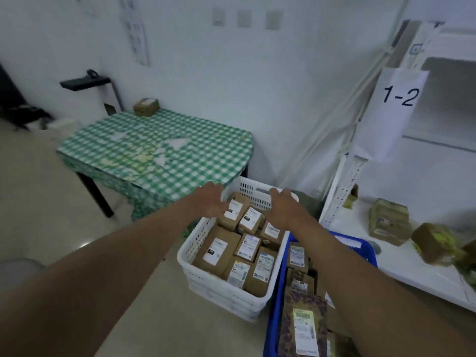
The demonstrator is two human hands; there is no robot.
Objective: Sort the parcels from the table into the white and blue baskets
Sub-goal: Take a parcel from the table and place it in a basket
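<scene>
On the floor beside the table [159, 148]: white basket [206, 287], filled with brown labelled parcels [219, 249]; blue basket [275, 313] touching its right side, also holding parcels. Left hand [211, 199] and right hand [282, 204] both over the white basket's far end, fingers spread, holding nothing. 1 parcel [146, 106] at the table's far corner. Shelf [401, 264], right, marked "1-2", bearing further parcels.

White sheet [391, 112] on the shelving — "1-2".

Pale walls [231, 73] are enclosing a beige floor [51, 202]. A white shelving unit [386, 258] is standing at right, wearing a "1-2" sign [399, 96].
</scene>
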